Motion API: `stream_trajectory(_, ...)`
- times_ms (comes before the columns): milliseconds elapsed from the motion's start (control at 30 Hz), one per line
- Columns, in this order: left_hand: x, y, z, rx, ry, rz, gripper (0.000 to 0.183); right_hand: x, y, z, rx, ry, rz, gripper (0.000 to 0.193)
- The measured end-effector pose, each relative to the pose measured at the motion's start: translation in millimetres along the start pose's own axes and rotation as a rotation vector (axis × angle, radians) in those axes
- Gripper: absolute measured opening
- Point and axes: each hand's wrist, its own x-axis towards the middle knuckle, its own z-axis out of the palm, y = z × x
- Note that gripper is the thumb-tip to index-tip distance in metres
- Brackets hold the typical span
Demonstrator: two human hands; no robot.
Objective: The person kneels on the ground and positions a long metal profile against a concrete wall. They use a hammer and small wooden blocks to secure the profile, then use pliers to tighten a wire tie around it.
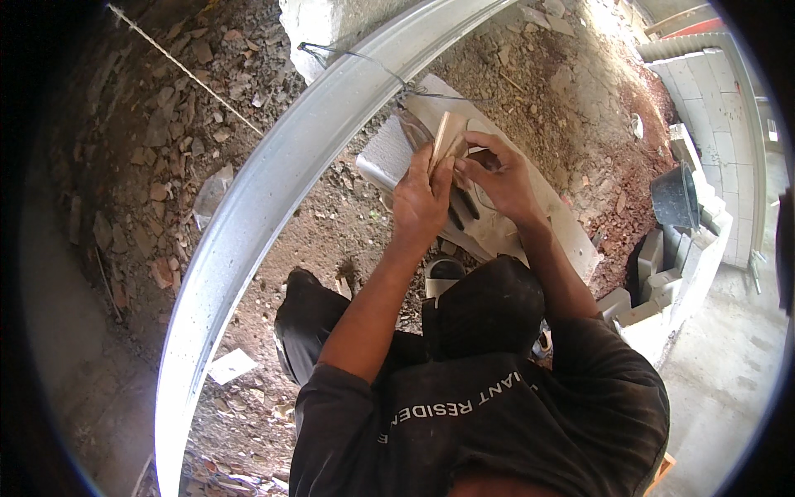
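Observation:
My left hand (420, 199) is wrapped round a flat, tan strip that looks like wood (447, 135), its upper end sticking out past the fingers. Close against it, my right hand (499, 176) is curled with thumb and fingertips pinched together. Whatever those fingertips hold, if anything, is too small to make out. Under both hands lies a pale grey board (551, 228) on the ground. A tool with two dark handles (465, 209) rests on it, partly covered by my hands. Beside the left hand is a white block (385, 153).
A long, shiny metal channel (273, 178) curves across the left side. Rubble (166, 141) covers the ground, with a taut string (186, 70) above it. At right stand a dark bucket (675, 199), pale blocks (662, 282) and a block wall (704, 99).

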Motion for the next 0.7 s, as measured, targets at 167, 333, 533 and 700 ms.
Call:
stream_trajectory(167,4.7,-1.7,-2.3,-0.15,-0.01,-0.127,0.034,-3.4,9.2,-2.9,0.091,0.043,-0.234,0.019)
stream_trajectory(333,13.4,-7.1,-6.8,-0.302,0.066,-0.213,0.033,-11.3,-12.4,-8.5,-0.212,0.0,-0.48,0.02)
stream_trajectory(533,17.2,-16.5,-8.3,-0.296,0.031,-0.211,0.035,-11.4,-18.6,-6.8,-0.255,0.019,-0.532,0.025)
stream_trajectory(700,21.4,-10.8,-11.0,-0.159,-0.02,-0.286,0.039,-7.4,-1.1,-7.5,-0.009,0.077,-0.373,0.022)
